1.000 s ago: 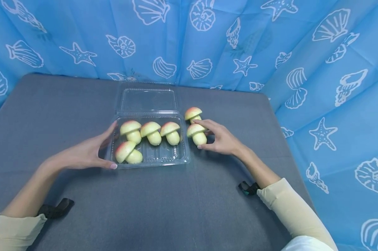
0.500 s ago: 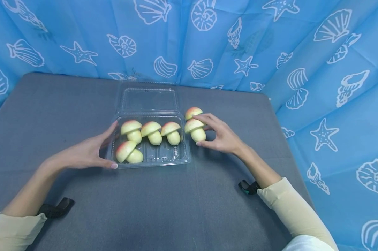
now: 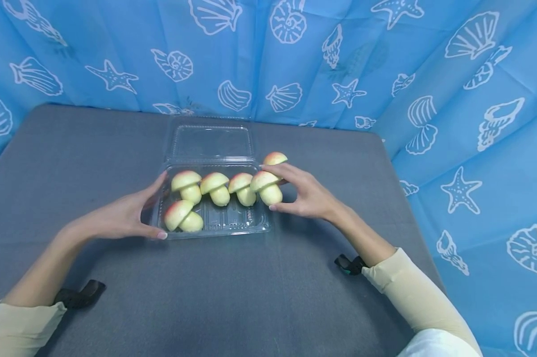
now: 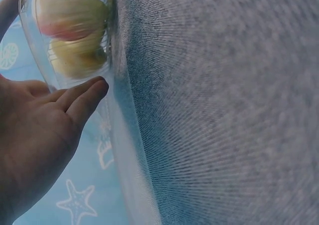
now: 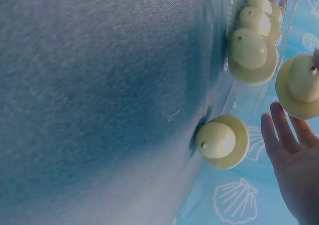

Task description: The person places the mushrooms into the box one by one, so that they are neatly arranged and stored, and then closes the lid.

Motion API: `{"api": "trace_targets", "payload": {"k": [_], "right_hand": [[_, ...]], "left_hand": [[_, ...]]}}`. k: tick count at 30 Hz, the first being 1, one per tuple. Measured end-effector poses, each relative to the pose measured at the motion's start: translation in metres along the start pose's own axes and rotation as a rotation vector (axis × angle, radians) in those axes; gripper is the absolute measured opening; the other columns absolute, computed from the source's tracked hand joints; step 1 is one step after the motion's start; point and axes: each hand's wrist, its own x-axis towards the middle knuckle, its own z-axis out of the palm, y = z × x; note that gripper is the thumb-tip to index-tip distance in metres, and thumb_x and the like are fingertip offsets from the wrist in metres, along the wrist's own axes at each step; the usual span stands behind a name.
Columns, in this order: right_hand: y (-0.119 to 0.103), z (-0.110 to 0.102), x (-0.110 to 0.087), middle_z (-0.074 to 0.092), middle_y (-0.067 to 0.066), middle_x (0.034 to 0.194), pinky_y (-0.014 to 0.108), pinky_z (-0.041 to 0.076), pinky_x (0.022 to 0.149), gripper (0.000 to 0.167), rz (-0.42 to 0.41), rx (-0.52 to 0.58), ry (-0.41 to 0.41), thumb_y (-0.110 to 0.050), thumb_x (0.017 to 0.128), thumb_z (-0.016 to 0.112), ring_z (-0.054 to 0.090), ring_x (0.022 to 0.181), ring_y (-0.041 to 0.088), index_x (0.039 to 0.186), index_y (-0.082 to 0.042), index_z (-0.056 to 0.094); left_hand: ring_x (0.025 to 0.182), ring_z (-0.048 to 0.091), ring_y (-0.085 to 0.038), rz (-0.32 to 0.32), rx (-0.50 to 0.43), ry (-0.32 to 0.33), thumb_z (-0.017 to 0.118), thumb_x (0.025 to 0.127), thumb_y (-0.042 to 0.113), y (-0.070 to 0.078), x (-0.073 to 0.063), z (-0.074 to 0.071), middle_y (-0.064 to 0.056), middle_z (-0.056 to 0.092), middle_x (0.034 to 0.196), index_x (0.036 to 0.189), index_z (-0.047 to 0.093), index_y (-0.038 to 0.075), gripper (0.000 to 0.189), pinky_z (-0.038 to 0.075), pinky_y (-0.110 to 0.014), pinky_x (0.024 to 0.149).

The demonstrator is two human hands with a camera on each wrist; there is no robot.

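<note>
My right hand [image 3: 310, 193] pinches a pale yellow toy mushroom [image 3: 268, 188] with a reddish cap between thumb and fingers. The mushroom hangs above the right rim of the clear plastic container [image 3: 224, 232], and the right wrist view shows it raised off the table. Inside the container lie several like mushrooms, three in a back row, such as the middle one [image 3: 217, 191], and one at front left [image 3: 184, 218]. My left hand [image 3: 121, 215] touches the container's left side, thumb at the front corner, fingers fairly straight in the left wrist view. Another mushroom [image 5: 219, 141] is on the table behind my right hand.
The container's clear lid [image 3: 212, 141] lies folded back behind it. A grey cloth covers the table [image 3: 224, 292]. Blue curtain [image 3: 304, 64] with white shell prints hangs along the back and right edges. Black bands [image 3: 81, 295] sit on both wrists.
My right hand has lifted the nearer mushroom from the table and carried it left to the container's right rim. My left hand and the container stay in place.
</note>
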Motion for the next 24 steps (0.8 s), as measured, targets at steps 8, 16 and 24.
{"api": "trace_targets", "payload": {"k": [8, 16, 24], "right_hand": [[-0.008, 0.006, 0.011, 0.053, 0.009, 0.144, 0.038, 0.053, 0.097, 0.080, -0.027, 0.019, -0.038, -0.017, 0.080, 0.084, 0.053, 0.126, 0.020, 0.148, -0.005, 0.045], [-0.012, 0.016, 0.022, 0.054, 0.005, 0.143, 0.037, 0.055, 0.094, 0.077, -0.076, -0.002, -0.053, -0.021, 0.080, 0.084, 0.054, 0.125, 0.017, 0.147, -0.008, 0.049], [-0.019, 0.029, 0.032, 0.052, 0.005, 0.142, 0.035, 0.055, 0.093, 0.074, -0.091, 0.063, -0.102, -0.020, 0.082, 0.083, 0.051, 0.125, 0.016, 0.146, -0.006, 0.048]], "left_hand": [[0.144, 0.018, -0.050, -0.009, 0.001, 0.001, 0.084, 0.078, 0.040, 0.000, 0.000, 0.000, -0.013, -0.011, 0.165, 0.157, -0.019, 0.023, 0.131, 0.025, -0.063, 0.113], [0.144, 0.019, -0.051, -0.010, 0.005, 0.007, 0.085, 0.078, 0.039, 0.001, 0.000, 0.000, -0.014, -0.011, 0.165, 0.157, -0.019, 0.022, 0.131, 0.026, -0.063, 0.113], [0.143, 0.020, -0.051, -0.020, 0.013, 0.010, 0.085, 0.077, 0.043, 0.001, -0.002, 0.001, -0.015, -0.011, 0.165, 0.157, -0.019, 0.024, 0.132, 0.027, -0.063, 0.112]]}}
